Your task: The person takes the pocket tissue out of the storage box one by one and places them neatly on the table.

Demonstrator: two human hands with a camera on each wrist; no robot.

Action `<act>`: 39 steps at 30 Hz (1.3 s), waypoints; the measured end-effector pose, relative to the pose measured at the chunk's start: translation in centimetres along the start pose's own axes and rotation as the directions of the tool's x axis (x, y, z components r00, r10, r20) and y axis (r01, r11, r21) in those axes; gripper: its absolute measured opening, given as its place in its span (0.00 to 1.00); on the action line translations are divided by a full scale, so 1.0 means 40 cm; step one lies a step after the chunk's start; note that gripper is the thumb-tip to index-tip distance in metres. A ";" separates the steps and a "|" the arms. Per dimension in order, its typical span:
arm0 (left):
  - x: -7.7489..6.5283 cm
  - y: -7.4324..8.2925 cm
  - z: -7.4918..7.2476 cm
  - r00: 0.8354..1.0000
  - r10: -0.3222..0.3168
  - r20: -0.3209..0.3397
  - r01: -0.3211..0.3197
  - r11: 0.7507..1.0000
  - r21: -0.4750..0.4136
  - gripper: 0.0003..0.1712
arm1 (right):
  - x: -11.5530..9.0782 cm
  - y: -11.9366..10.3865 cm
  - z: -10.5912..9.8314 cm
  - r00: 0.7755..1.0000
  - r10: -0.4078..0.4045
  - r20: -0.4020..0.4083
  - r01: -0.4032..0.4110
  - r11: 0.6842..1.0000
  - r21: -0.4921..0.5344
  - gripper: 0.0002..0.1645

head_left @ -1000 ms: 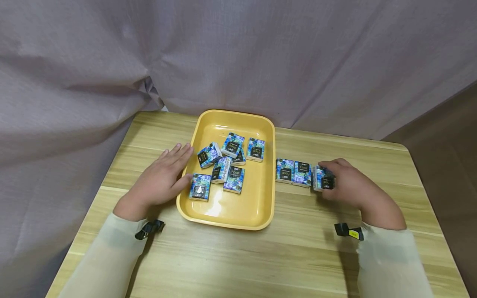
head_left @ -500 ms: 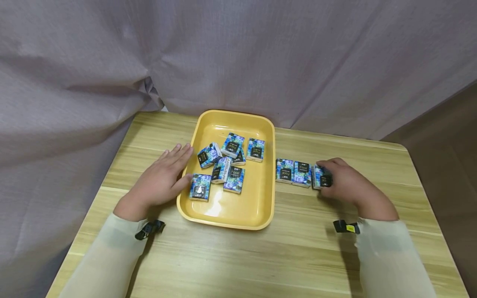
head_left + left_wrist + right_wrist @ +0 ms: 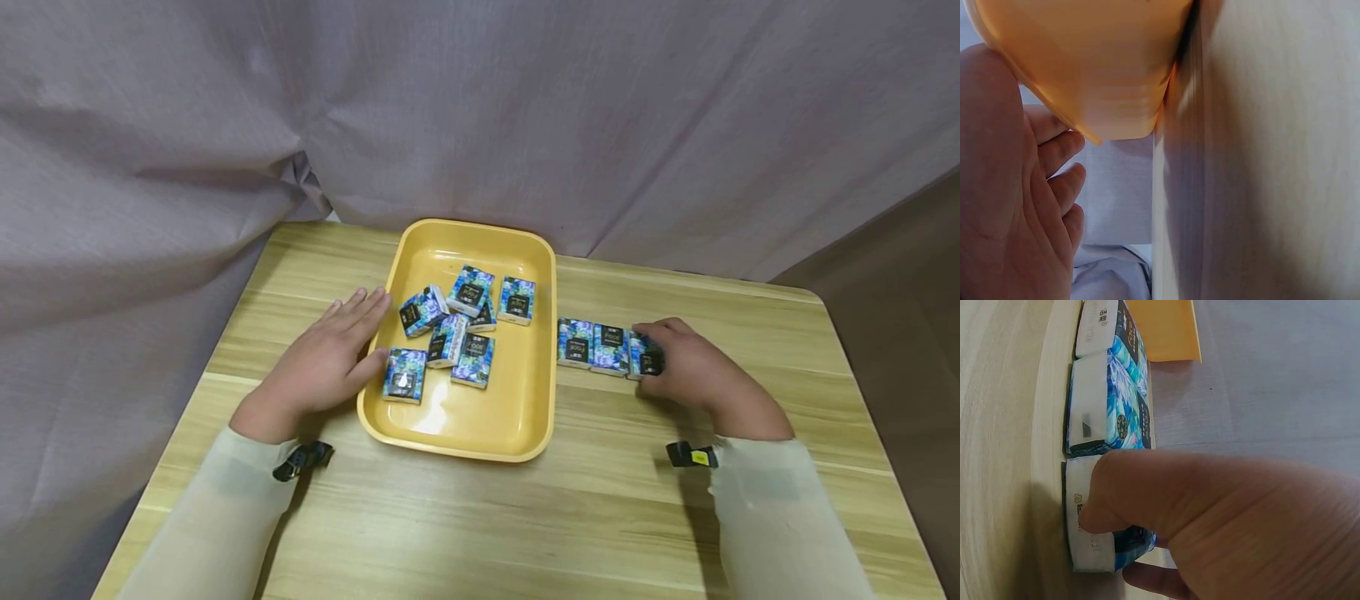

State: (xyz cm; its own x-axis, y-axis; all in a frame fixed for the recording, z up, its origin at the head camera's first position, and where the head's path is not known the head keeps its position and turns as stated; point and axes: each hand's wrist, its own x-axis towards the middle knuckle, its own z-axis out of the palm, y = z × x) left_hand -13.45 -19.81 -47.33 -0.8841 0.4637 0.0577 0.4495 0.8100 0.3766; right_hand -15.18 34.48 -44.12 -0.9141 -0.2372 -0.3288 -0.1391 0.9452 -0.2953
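On the table, at the right end of a short row, my right hand point(image 3: 697, 375) pinches a small blue floral tissue pack point(image 3: 642, 357). Its thumb lies on the pack's white side in the right wrist view; the hand covers part of the pack. Two similar packs, a middle pack point(image 3: 611, 348) and a left pack point(image 3: 575, 342), complete the row beside the yellow tray point(image 3: 457, 452). Against the tray's left rim rests my left hand point(image 3: 318, 358), fingers extended, thumb over the edge. Inside the tray several tissue packs point(image 3: 472, 360) lie loosely, some overlapping.
The wooden table point(image 3: 480, 533) carries the tray and the row. A grey curtain point(image 3: 525, 117) hangs along the back and left edges. A dark strap point(image 3: 303, 461) is worn on the left wrist, and another strap point(image 3: 692, 456) on the right.
My right hand has slid its tissue pack left along the table, closing the gap to the middle pack. My left hand has stayed at the tray rim.
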 end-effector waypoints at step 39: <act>0.001 -0.001 -0.002 1.000 0.011 0.000 -0.011 1.000 -0.010 0.45 | -0.065 -0.077 -0.081 0.999 -0.031 -0.038 0.030 0.999 -0.017 0.60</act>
State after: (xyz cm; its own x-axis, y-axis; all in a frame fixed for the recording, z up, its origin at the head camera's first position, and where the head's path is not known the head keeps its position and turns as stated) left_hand -13.50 -19.87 -47.28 -0.8793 0.4724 0.0614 0.4575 0.8014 0.3853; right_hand -13.63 32.90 -39.44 -0.9232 -0.2576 -0.2853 -0.1731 0.9413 -0.2898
